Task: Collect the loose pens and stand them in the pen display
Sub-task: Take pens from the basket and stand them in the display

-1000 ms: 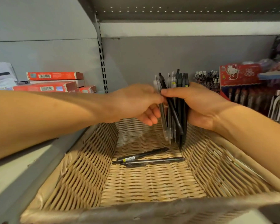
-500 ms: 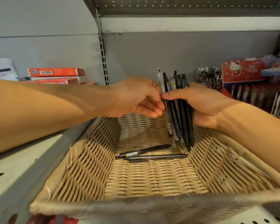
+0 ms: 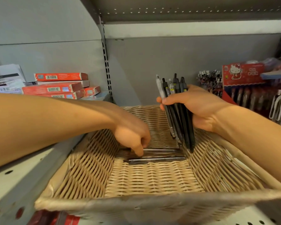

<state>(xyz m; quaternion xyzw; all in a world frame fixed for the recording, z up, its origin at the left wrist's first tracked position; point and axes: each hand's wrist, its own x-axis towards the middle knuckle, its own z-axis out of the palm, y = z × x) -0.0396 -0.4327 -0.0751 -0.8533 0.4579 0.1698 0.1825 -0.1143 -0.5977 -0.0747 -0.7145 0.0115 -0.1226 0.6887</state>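
The collecting looks close to finished, while the standing part is, as far as can be seen, not yet begun. The right hand (image 3: 199, 109) grips a bundle of mostly black and a few clear plastic pens (image 3: 177, 111), its fingers (image 3: 163, 101) wrapped round the middle of the barrels so that the clicker ends stick up and the tips hang down over the far right corner of the woven tan wicker basket (image 3: 152, 203). That basket sits on a grey perforated metal shelf (image 3: 23, 176). Two loose pens remain on the basket floor toward its far edge: the left hand (image 3: 133, 137) reaches down with fingers curled and appears to pinch the end of the farther dark pen (image 3: 161, 150), though motion blur makes the exact hold uncertain; the nearer black pen (image 3: 156, 159) lies untouched just in front of it. So I judge that two pickups remain, then the whole bundle must go into the red pen display (image 3: 243, 91) at the shelf's right side, well apart from the basket. On that display a white cartoon cat figure is printed, with pale writing beside it too small to read. The stacked red flat boxes (image 3: 55, 88) beyond the basket's left side carry white barcode labels, digits unreadable.
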